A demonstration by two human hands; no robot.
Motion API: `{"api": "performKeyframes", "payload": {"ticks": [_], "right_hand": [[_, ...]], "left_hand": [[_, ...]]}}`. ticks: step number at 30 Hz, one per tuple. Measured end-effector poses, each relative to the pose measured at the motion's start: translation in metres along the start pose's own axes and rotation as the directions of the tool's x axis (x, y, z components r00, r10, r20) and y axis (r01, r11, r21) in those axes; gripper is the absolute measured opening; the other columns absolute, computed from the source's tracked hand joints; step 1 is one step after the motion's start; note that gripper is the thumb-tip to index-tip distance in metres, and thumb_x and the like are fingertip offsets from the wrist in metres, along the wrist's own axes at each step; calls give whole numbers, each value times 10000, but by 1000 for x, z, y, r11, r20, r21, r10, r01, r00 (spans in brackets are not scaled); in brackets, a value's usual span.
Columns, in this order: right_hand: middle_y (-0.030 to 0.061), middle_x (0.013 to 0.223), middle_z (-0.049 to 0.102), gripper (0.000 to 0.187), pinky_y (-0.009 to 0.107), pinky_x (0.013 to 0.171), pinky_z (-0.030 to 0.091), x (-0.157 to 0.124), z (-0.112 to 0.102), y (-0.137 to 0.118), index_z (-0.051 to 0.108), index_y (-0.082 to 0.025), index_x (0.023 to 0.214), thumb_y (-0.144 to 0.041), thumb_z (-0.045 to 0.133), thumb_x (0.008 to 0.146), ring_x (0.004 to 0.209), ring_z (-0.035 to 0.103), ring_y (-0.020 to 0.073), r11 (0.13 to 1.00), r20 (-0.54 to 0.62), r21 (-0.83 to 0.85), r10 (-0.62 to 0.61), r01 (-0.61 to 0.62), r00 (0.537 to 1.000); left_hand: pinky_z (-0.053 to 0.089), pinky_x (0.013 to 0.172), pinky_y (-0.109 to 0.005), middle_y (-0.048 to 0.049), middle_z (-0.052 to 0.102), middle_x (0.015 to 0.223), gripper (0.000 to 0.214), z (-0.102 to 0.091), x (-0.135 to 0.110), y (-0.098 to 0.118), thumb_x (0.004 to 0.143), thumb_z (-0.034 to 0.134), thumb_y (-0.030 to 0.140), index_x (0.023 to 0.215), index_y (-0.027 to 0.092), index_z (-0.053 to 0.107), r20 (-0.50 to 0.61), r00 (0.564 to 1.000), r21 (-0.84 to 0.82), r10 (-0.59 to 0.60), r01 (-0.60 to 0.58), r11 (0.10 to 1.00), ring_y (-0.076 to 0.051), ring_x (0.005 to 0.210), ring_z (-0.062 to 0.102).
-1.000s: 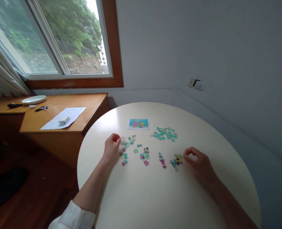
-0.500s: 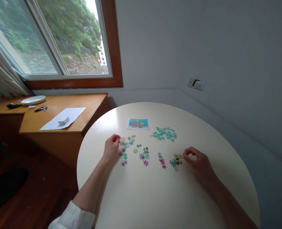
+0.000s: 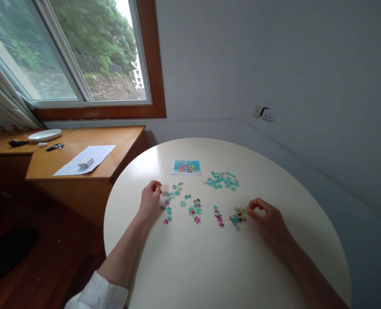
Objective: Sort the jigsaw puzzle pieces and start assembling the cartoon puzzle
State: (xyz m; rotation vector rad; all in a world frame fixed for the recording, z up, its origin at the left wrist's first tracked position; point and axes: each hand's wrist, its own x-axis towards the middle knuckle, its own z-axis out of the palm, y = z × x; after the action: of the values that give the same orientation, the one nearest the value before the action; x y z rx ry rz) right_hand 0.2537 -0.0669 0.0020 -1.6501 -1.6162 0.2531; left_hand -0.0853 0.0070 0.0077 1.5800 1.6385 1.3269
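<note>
Small jigsaw pieces lie in groups on a round cream table [image 3: 190,266]. My left hand [image 3: 150,199] rests on the table with its fingers curled into a pinch, right beside a scatter of teal and pink pieces [image 3: 172,194]. What it pinches is hidden. My right hand [image 3: 269,219] lies with thumb and forefinger curled together, touching nothing I can see, just right of a joined yellow and teal cluster [image 3: 239,214]. Between the hands are a mixed cluster [image 3: 195,208] and a pink strip of pieces [image 3: 218,216]. A teal pile [image 3: 221,180] and a small reference picture [image 3: 185,167] sit farther back.
A wooden desk [image 3: 90,180] stands left of the table under a window, bearing a sheet of paper [image 3: 85,159], a white plate [image 3: 44,134] and small dark items. A wall socket [image 3: 266,113] is at the right. A dark object [image 3: 6,253] lies on the wooden floor.
A red piece showed between my left fingers one second ago; it is hidden now as the fingertips closed and dipped slightly. My right hand has barely moved.
</note>
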Motion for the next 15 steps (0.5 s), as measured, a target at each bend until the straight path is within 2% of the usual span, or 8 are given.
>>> {"api": "performKeyframes", "payload": {"ticks": [15], "right_hand": [[-2, 595, 565, 169, 292, 657, 427, 1, 0, -1, 487, -218, 587, -377, 473, 642, 597, 522, 161, 1000, -11, -2, -13, 13, 1000]], "left_hand": [[355, 510, -230, 36, 518, 498, 108, 1, 0, 1, 682, 438, 203, 689, 179, 542, 6, 1000, 14, -4, 4, 1000, -125, 501, 501]]}}
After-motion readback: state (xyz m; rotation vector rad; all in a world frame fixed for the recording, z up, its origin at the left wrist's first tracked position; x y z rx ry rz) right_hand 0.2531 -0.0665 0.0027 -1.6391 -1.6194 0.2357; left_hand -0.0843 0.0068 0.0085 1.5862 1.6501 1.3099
